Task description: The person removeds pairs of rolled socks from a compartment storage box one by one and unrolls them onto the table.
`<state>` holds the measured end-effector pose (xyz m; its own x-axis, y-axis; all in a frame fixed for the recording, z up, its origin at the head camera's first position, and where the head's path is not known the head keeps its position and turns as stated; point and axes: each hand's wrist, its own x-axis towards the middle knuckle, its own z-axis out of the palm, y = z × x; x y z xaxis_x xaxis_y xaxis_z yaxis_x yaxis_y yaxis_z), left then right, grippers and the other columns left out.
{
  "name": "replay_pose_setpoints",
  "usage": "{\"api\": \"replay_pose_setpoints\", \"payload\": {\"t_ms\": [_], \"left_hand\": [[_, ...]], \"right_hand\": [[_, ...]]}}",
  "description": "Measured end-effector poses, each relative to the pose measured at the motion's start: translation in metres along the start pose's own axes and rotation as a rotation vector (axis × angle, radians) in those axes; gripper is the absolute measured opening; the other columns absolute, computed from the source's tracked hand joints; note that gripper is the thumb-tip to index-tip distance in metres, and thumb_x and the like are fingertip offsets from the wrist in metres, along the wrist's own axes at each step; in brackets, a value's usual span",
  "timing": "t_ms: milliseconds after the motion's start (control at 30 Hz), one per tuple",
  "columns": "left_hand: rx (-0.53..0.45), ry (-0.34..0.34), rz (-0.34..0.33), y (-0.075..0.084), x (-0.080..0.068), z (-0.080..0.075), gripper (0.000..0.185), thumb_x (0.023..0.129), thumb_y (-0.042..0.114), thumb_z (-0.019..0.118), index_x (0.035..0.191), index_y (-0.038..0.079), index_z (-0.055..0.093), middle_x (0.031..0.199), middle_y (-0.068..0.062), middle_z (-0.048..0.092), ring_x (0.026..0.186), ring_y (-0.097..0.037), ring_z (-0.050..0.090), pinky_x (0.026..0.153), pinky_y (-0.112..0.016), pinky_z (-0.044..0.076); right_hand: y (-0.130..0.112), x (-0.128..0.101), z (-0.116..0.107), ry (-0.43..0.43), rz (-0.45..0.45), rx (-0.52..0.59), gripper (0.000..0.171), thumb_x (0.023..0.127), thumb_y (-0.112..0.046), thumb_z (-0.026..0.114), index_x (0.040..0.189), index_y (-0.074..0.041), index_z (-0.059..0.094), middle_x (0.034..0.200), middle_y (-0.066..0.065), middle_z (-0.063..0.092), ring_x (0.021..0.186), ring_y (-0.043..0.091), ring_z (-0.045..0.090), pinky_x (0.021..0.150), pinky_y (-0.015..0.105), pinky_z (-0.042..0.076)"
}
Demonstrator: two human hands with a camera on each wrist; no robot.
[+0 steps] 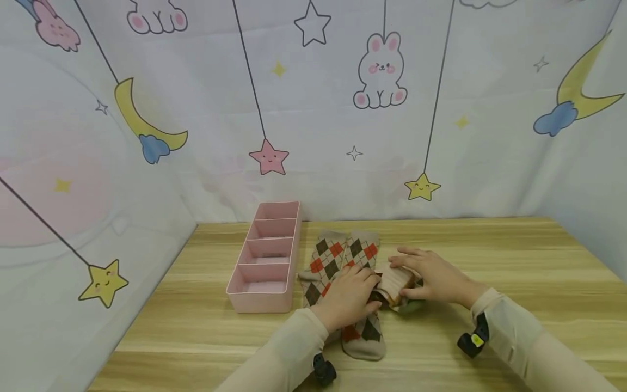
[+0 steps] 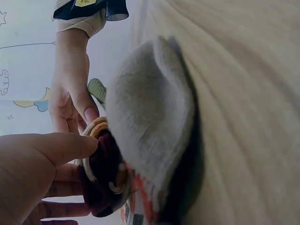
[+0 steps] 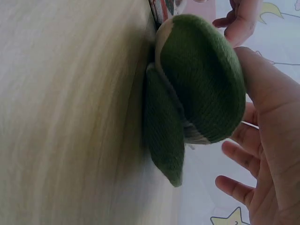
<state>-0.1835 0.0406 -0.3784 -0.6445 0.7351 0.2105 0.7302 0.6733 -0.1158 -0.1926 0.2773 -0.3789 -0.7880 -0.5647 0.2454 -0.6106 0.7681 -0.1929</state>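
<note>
Both hands meet over a rolled sock bundle [image 1: 398,284] lying on the wooden surface [image 1: 514,261], just right of a pair of argyle socks [image 1: 343,261] laid flat with their long axis running away from the person. The left hand [image 1: 349,296] rests on the argyle socks, and its curled fingers [image 2: 70,145] touch the bundle's open striped end from the left. The right hand [image 1: 433,277] covers the bundle from the right, thumb [image 3: 262,89] pressed on its green toe end and fingers loosely curved over the top. So the bundle sits between the two hands, touching both, its axis running left to right. A pink divided tray [image 1: 266,256] stands just left of the socks, nearer the left hand.
</note>
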Motion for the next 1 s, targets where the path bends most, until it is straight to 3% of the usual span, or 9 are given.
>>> {"api": "replay_pose_setpoints", "payload": {"t_ms": [100, 233, 500, 667, 800, 1000], "left_hand": [[-0.006, 0.014, 0.013, -0.002, 0.000, 0.002, 0.046, 0.091, 0.046, 0.061, 0.127, 0.017, 0.059, 0.126, 0.004, 0.061, 0.117, -0.014, 0.054, 0.102, -0.034, 0.043], [-0.025, 0.061, 0.029, -0.004, -0.002, 0.003, 0.043, 0.091, 0.043, 0.062, 0.126, 0.018, 0.059, 0.124, 0.003, 0.060, 0.117, -0.015, 0.054, 0.104, -0.035, 0.042], [-0.061, 0.176, 0.087, -0.006, -0.003, 0.004, 0.037, 0.086, 0.044, 0.068, 0.116, 0.023, 0.064, 0.114, 0.006, 0.060, 0.108, -0.012, 0.055, 0.098, -0.032, 0.044], [-0.055, 0.204, 0.113, -0.007, -0.002, 0.005, 0.035, 0.083, 0.043, 0.072, 0.112, 0.023, 0.065, 0.110, 0.007, 0.060, 0.106, -0.012, 0.055, 0.095, -0.031, 0.044], [-0.067, 0.200, 0.122, -0.009, -0.002, 0.004, 0.034, 0.083, 0.041, 0.072, 0.111, 0.023, 0.065, 0.110, 0.006, 0.061, 0.106, -0.012, 0.055, 0.095, -0.032, 0.044], [-0.081, 0.210, 0.117, -0.010, -0.008, 0.000, 0.033, 0.083, 0.039, 0.073, 0.110, 0.022, 0.065, 0.109, 0.004, 0.060, 0.107, -0.013, 0.056, 0.098, -0.032, 0.045]], "right_hand": [[0.002, -0.001, 0.001, -0.035, 0.033, -0.011, 0.053, 0.081, -0.041, 0.073, 0.126, -0.014, 0.061, 0.135, 0.016, 0.056, 0.128, 0.037, 0.049, 0.097, 0.062, 0.040], [0.001, -0.001, 0.002, -0.039, 0.038, -0.021, 0.053, 0.080, -0.046, 0.073, 0.122, -0.016, 0.061, 0.128, 0.012, 0.061, 0.120, 0.034, 0.055, 0.094, 0.057, 0.044], [-0.007, -0.002, 0.010, 0.057, -0.008, -0.133, 0.052, 0.078, -0.050, 0.073, 0.111, -0.011, 0.064, 0.106, 0.003, 0.067, 0.098, 0.022, 0.062, 0.084, 0.047, 0.050], [-0.017, -0.006, 0.015, 0.113, 0.025, -0.171, 0.050, 0.077, -0.056, 0.071, 0.100, -0.013, 0.065, 0.090, -0.003, 0.062, 0.077, 0.010, 0.054, 0.070, 0.035, 0.047], [-0.024, -0.009, 0.015, 0.119, 0.078, -0.168, 0.048, 0.076, -0.057, 0.071, 0.096, -0.014, 0.065, 0.085, -0.005, 0.060, 0.073, 0.009, 0.051, 0.071, 0.036, 0.046], [-0.035, -0.014, 0.013, 0.096, 0.157, -0.153, 0.045, 0.077, -0.057, 0.070, 0.091, -0.015, 0.064, 0.086, -0.002, 0.062, 0.078, 0.015, 0.057, 0.078, 0.043, 0.048]]}}
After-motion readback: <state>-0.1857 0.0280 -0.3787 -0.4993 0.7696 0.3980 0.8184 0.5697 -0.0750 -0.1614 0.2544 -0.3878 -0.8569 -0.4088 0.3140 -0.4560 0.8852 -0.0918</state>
